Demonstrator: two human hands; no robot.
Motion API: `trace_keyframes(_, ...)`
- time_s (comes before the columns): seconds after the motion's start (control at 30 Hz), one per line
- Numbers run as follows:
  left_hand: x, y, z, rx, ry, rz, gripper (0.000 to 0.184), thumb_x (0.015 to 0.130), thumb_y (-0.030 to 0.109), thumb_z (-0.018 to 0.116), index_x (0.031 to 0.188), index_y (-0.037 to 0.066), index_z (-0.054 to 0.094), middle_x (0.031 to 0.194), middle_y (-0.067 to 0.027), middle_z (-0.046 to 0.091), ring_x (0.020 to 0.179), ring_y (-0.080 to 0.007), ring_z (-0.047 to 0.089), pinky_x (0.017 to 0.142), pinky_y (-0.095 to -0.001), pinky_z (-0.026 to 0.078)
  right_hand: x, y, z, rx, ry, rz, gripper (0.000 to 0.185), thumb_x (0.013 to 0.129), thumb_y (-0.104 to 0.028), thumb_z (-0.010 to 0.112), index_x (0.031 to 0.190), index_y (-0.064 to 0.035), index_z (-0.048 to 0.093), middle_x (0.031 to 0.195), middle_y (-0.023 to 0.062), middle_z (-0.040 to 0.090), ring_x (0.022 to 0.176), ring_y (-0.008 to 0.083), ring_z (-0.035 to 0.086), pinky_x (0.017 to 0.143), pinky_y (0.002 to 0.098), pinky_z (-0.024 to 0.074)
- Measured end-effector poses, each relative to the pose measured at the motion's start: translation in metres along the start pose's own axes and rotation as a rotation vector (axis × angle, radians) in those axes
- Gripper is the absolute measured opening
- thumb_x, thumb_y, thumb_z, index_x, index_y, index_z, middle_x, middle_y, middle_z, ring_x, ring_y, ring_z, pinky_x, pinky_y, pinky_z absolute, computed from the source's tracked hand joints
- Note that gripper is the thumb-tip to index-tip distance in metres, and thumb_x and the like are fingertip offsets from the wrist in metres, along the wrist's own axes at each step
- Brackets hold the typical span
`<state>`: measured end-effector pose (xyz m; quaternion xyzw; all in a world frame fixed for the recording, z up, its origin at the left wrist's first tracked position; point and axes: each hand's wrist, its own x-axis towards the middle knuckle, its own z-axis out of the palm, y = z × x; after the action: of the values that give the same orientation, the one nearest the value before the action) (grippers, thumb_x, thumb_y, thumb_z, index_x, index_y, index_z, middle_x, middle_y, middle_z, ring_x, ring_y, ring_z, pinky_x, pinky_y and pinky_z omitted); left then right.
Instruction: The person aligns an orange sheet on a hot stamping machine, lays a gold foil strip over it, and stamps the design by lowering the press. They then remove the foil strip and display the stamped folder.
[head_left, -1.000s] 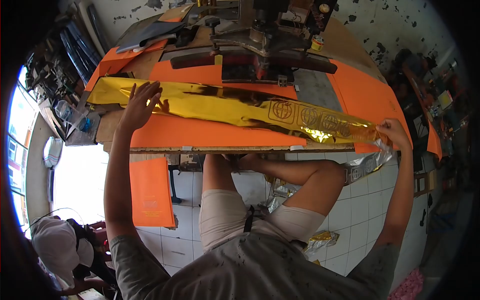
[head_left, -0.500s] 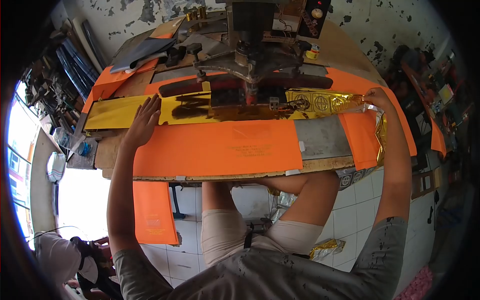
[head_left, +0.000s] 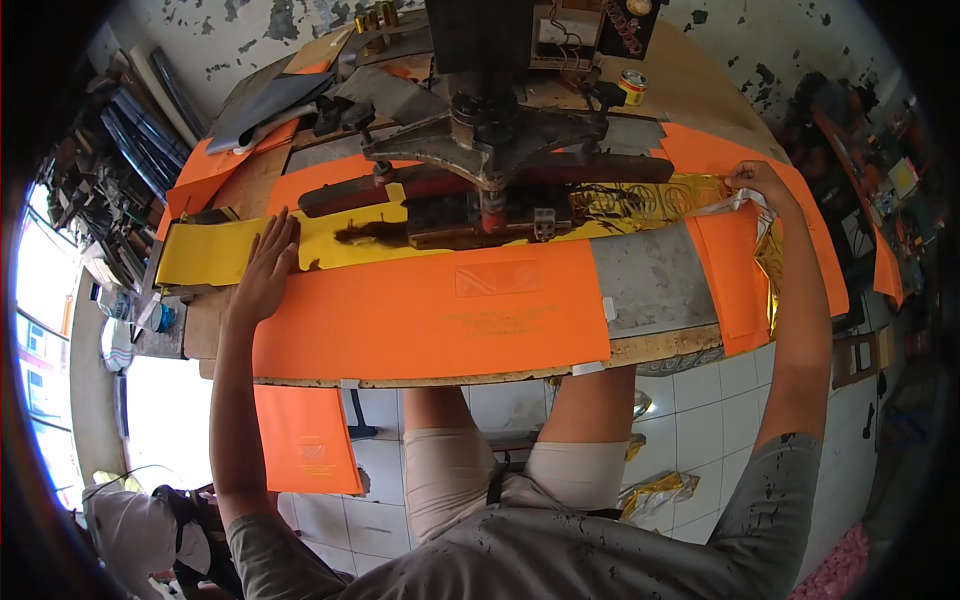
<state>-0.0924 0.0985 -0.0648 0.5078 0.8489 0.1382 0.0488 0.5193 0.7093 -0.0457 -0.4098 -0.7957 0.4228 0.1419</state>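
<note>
A long strip of gold foil [head_left: 205, 255] runs sideways under the heated block [head_left: 430, 220] of a hot-stamping press [head_left: 490, 150]. Its right part carries rows of round printed-out marks. My left hand [head_left: 265, 275] lies with straight fingers over the foil's left part, at the edge of an orange sheet [head_left: 400, 320]. That sheet bears small lines of gold-coloured text and a stamped rectangle. At the far right my right hand [head_left: 757, 183] is closed on the end of the foil, whose crumpled tail hangs down below it over folded orange sheets [head_left: 725, 270].
A grey plate [head_left: 650, 285] shows between the orange sheets. Small white tabs [head_left: 590, 369] sit along the board's front edge. Behind the press are dark sheets [head_left: 270, 105], a small yellow can [head_left: 632, 87] and foil rolls [head_left: 375, 28]. Another person [head_left: 145, 530] is at lower left.
My view has shifted slightly, so the table and press appear nearer. My right leg has swung inward beneath the board. Both hands keep about the same places on the foil.
</note>
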Motion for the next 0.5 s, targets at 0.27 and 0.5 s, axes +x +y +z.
trace_keyframes(0.27, -0.002, -0.018, 0.002, -0.008, 0.001, -0.03, 0.065, 0.111, 0.044, 0.027, 0.163, 0.006, 0.03, 0.173, -0.0087, 0.02, 0.161, -0.0287, 0.013, 0.129, -0.0445, 0.009, -0.001, 0.0, 0.005, 0.061, -0.045, -0.016, 0.021, 0.089, -0.011, 0.08, 0.103, 0.0014, 0.069, 0.091, 0.0077, 0.073, 0.082, 0.0128, 0.069, 0.074, 0.0259, 0.0541)
trace_keyframes(0.5, -0.001, -0.023, 0.006, -0.026, 0.007, -0.002, 0.064, 0.111, 0.043, 0.027, 0.161, 0.005, 0.034, 0.173, -0.0105, 0.022, 0.16, -0.0308, 0.017, 0.129, -0.0429, 0.013, -0.01, -0.008, 0.01, 0.037, -0.019, 0.005, 0.02, 0.09, -0.012, 0.079, 0.102, 0.0007, 0.069, 0.091, 0.0077, 0.073, 0.083, 0.0126, 0.069, 0.074, 0.0256, 0.0542)
